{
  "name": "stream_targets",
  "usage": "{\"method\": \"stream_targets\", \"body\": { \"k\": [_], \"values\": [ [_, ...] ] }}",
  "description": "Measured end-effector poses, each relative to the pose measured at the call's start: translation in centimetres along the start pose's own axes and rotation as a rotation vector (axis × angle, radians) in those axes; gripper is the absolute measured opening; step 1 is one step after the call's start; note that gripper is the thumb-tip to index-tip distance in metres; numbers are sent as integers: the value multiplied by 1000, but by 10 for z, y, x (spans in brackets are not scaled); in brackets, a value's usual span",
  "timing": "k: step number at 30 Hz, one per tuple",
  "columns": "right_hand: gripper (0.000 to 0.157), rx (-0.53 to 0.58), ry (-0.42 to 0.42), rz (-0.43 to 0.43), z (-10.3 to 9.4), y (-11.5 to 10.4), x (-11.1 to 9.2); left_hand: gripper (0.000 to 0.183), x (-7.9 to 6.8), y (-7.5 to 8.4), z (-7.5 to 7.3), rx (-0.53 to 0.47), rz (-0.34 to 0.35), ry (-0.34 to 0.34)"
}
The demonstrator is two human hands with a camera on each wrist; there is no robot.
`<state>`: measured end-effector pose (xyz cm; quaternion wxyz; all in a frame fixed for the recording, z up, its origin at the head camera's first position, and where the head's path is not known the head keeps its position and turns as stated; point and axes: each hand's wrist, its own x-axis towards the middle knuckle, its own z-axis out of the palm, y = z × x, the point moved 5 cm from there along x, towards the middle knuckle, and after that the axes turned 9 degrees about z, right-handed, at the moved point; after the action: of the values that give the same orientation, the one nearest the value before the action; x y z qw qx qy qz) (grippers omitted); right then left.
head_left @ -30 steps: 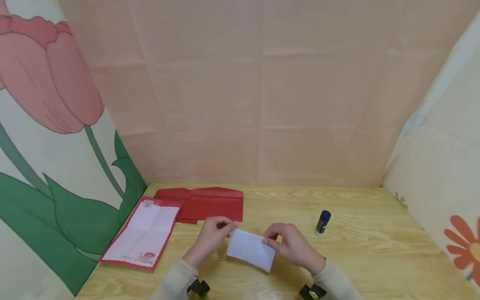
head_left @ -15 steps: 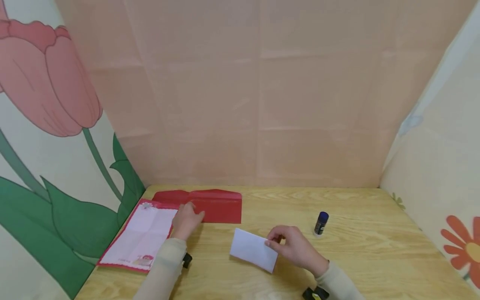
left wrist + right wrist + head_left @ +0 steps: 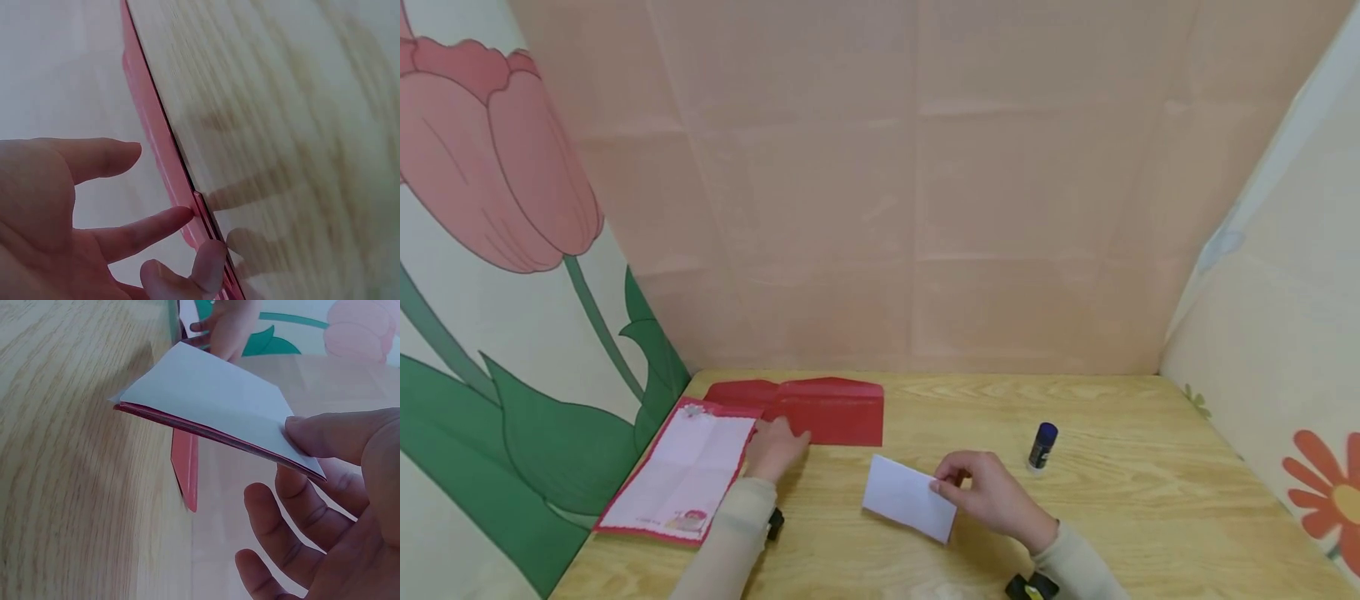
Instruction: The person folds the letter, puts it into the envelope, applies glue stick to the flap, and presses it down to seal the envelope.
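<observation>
My right hand (image 3: 996, 496) pinches a folded sheet of paper (image 3: 910, 500) by its upper right corner, thumb on top. In the right wrist view the folded paper (image 3: 212, 403) is white outside, and a red edge shows along its layers. Over to the left, my left hand (image 3: 775, 448) reaches to the near edge of the red envelopes (image 3: 842, 417). The left wrist view has its index fingertip touching an envelope's edge (image 3: 164, 144), while the thumb stands apart from it.
An unfolded letter sheet (image 3: 681, 467) with a red border lies at the left, overlapping the envelopes. A glue stick (image 3: 1042, 447) with a dark blue cap stands on the wooden table (image 3: 1120, 517) at the right. A pinkish backdrop (image 3: 917, 208) rises behind the table.
My left hand has let go of the folded paper and moved left to the red envelopes, then slightly down along them. My right hand keeps holding the paper almost in place.
</observation>
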<state>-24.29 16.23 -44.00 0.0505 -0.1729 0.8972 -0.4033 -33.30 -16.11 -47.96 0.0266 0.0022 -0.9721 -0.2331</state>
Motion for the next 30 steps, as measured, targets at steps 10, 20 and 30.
{"method": "stream_targets", "body": {
  "k": [10, 20, 30],
  "values": [
    [10, -6, 12, -7, 1, 1, 1, 47, -1, -1, -3, -1, 4, -12],
    [10, 5, -10, 20, 1, 3, 1, 46, 3, -4, -1, 17, -11, -4],
    [10, -2, -4, 13, 3, 3, 1, 83, 5, -8, 2, -75, -64, 7]
  ]
}}
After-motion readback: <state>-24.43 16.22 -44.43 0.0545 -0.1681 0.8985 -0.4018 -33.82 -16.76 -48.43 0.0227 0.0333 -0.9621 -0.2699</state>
